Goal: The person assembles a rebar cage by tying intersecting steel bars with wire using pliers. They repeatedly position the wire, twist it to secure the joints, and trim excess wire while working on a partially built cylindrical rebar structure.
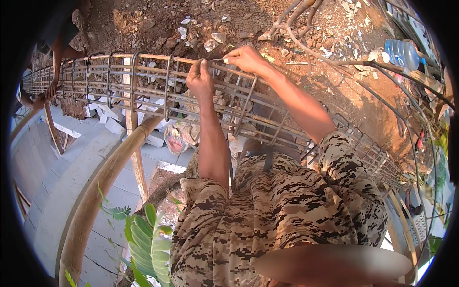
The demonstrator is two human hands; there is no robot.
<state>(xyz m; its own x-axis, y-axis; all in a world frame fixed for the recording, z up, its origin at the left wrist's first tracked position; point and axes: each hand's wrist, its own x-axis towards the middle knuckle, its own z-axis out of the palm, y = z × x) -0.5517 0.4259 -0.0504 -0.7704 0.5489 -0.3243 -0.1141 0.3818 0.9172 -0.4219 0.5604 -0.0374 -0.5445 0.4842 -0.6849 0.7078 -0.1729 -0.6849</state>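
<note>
one steel cage (167,88), long, running across from left to right, with one thin wire (217,59) at its far edge, pinched by left hand (200,79) and right hand (247,60) (thumbs pressed to fingers), one pole (103,189) at lower left, one blue bottle (402,53) at upper right.

The rebar cage (245,106) is rust-brown, the shirt (282,205) tan (black-and-brown pixel camouflage).

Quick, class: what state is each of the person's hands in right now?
Left hand: fingers closed at the rebar cage; what they grip cannot be told.
Right hand: closed, seemingly pinching a thin wire.
</note>
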